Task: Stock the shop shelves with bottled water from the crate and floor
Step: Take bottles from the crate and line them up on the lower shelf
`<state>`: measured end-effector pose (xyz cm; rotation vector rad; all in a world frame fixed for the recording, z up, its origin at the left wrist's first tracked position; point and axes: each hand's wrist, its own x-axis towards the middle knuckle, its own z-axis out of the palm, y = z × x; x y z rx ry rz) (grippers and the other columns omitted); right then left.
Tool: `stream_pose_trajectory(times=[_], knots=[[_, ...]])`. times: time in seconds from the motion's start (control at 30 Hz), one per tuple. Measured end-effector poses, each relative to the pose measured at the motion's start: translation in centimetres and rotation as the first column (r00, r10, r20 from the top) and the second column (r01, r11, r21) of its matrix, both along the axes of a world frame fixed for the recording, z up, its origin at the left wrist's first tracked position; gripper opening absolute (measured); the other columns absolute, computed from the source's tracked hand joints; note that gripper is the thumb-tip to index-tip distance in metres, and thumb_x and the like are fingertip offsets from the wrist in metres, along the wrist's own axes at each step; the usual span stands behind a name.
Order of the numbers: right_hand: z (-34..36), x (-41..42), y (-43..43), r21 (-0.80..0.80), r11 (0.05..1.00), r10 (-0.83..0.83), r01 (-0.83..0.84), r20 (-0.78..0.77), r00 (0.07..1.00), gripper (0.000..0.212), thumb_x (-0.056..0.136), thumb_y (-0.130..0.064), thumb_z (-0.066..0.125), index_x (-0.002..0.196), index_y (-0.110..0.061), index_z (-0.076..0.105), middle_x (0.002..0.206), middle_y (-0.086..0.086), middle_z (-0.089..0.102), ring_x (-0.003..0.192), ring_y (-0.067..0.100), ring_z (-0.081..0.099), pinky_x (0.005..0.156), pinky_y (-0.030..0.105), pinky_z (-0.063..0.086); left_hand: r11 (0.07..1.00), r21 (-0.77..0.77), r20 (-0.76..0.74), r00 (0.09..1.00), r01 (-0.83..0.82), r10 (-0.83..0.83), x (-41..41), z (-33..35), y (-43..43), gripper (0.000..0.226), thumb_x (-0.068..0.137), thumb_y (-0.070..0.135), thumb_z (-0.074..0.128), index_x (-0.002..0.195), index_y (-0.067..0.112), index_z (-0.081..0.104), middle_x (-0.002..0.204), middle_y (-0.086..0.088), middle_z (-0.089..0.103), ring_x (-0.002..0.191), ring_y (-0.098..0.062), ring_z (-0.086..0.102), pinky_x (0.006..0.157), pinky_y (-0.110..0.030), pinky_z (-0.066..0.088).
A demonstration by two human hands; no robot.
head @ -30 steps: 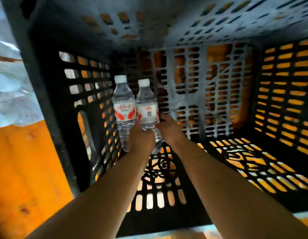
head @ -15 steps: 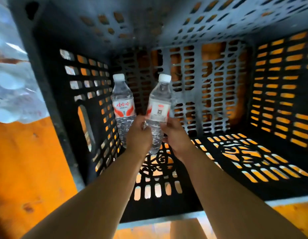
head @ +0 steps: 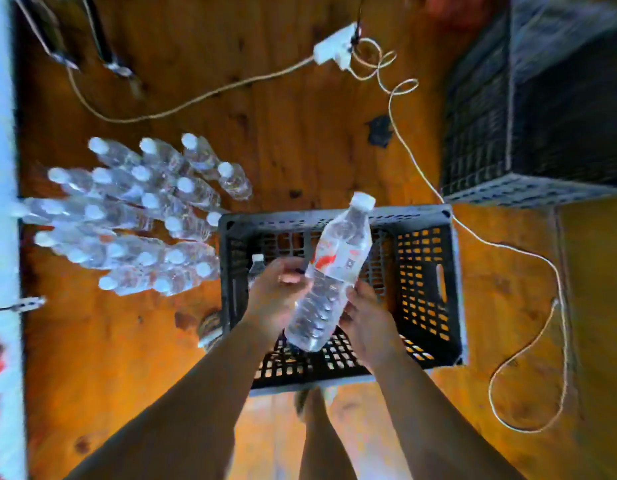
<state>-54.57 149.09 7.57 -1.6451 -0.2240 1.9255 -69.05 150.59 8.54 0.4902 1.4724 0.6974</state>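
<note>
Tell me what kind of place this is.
Probably a shop stockroom: a cluster of water bottles on the wooden floor, two black crates, and a bottle held by the right hand over one.

Under you the wooden floor point(head: 300, 133) carries a black crate point(head: 421, 214), a cluster of upright water bottles point(head: 144, 209) just left of it, a white power strip point(head: 334, 46) whose cord point(head: 487, 242) loops past, and a dark crate point(head: 480, 116) on your right

At frame centre, your left hand point(head: 279, 296) and right hand point(head: 366, 320) hold a tilted water bottle point(head: 338, 265) above the black crate point(head: 424, 271). A second bottle point(head: 257, 268) stands inside it. Many floor bottles point(head: 134, 216) crowd the wooden floor point(head: 300, 133) at left.
</note>
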Motion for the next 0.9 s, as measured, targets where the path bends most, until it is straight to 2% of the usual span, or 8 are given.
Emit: stream_pose_trajectory(times=[0.13, 0.23, 0.33, 0.5, 0.63, 0.7, 0.8, 0.9], knots=[[9.3, 1.6, 3.1, 0.099, 0.993, 0.075, -0.069, -0.063, 0.995, 0.046, 0.072, -0.027, 0.055, 0.113, -0.007, 0.057, 0.097, 0.01, 0.067, 0.087, 0.024, 0.063, 0.085, 0.037, 0.048, 0.976, 0.158, 0.199, 0.963, 0.151, -0.181, 0.5, 10.0, 2.0, 0.036, 0.083, -0.001, 0.064, 0.103, 0.026, 0.052, 0.062, 0.027, 0.065, 0.064, 0.013, 0.061, 0.057, 0.0, 0.042], [15.6, 1.9, 4.3, 0.156, 0.976, 0.163, -0.15, -0.073, 0.984, 0.044, 0.083, -0.029, 0.051, 0.12, -0.004, 0.056, 0.101, 0.013, 0.066, 0.093, 0.027, 0.061, 0.092, 0.043, 0.045, 0.962, 0.215, 0.281, 0.933, 0.166, -0.224, 0.9, 16.1, 2.1, 0.032, 0.078, 0.019, 0.068, 0.108, 0.026, 0.057, 0.086, 0.024, 0.07, 0.084, 0.007, 0.065, 0.072, -0.009, 0.05], [21.2, 2.0, 4.9, 0.256, 0.929, 0.278, -0.267, -0.006, 0.96, 0.027, 0.097, -0.021, 0.04, 0.112, -0.008, 0.059, 0.091, 0.006, 0.069, 0.082, 0.019, 0.063, 0.071, 0.031, 0.05, 0.967, 0.245, 0.332, 0.932, 0.067, -0.148, 0.9, 21.4, 1.2, 0.044, 0.069, 0.026, 0.07, 0.111, 0.017, 0.06, 0.096, 0.003, 0.072, 0.091, -0.016, 0.068, 0.08, -0.03, 0.055], [29.1, -0.6, 4.9, 0.389, 0.776, 0.458, -0.497, 0.195, 0.867, 0.018, 0.098, -0.022, 0.042, 0.105, -0.021, 0.058, 0.09, 0.0, 0.069, 0.082, 0.017, 0.064, 0.072, 0.034, 0.051, 0.95, 0.257, 0.194, 0.972, -0.179, 0.131, -0.9, 28.2, -1.6, 0.068, 0.062, 0.018, 0.079, 0.123, 0.019, 0.05, 0.11, -0.004, 0.068, 0.099, -0.024, 0.066, 0.084, -0.045, 0.055], [34.4, -5.9, 4.8, 0.431, 0.593, 0.612, -0.68, 0.308, 0.728, 0.018, 0.094, -0.028, 0.051, 0.106, -0.031, 0.063, 0.108, -0.003, 0.069, 0.099, 0.018, 0.065, 0.089, 0.038, 0.052, 0.864, 0.34, 0.181, 0.927, -0.371, 0.327, -4.6, 33.4, -4.7, 0.074, 0.059, 0.012, 0.082, 0.122, 0.021, 0.045, 0.109, -0.002, 0.064, 0.092, -0.018, 0.065, 0.063, -0.029, 0.054], [37.0, -9.2, 4.5, 0.456, 0.509, 0.688, -0.73, 0.294, 0.664, 0.023, 0.094, -0.026, 0.051, 0.115, -0.027, 0.062, 0.107, -0.006, 0.069, 0.1, 0.016, 0.063, 0.084, 0.032, 0.051, 0.814, 0.399, 0.145, 0.905, -0.423, 0.4, -7.4, 35.6, -6.3, 0.078, 0.058, 0.018, 0.085, 0.123, 0.022, 0.043, 0.114, -0.003, 0.062, 0.098, -0.018, 0.063, 0.07, -0.03, 0.053], [40.2, -14.1, 2.8, 0.531, 0.309, 0.819, -0.789, 0.273, 0.505, 0.024, 0.093, -0.021, 0.053, 0.115, -0.029, 0.059, 0.098, -0.02, 0.069, 0.093, 0.002, 0.065, 0.074, 0.016, 0.051, 0.724, 0.494, 0.09, 0.857, -0.481, 0.508, -11.6, 38.6, -9.6, 0.097, 0.041, 0.042, 0.089, 0.124, 0.02, 0.044, 0.118, -0.007, 0.062, 0.107, -0.026, 0.061, 0.088, -0.048, 0.051], [42.1, -19.4, 0.1, 0.604, 0.096, 0.878, -0.791, 0.324, 0.353, 0.057, 0.077, -0.007, 0.069, 0.127, -0.028, 0.05, 0.117, -0.006, 0.065, 0.107, 0.01, 0.062, 0.088, 0.027, 0.052, 0.621, 0.531, 0.085, 0.765, -0.577, 0.638, -15.8, 40.3, -13.5, 0.09, 0.044, 0.028, 0.086, 0.122, 0.015, 0.045, 0.113, -0.011, 0.064, 0.1, -0.027, 0.064, 0.079, -0.044, 0.055]])
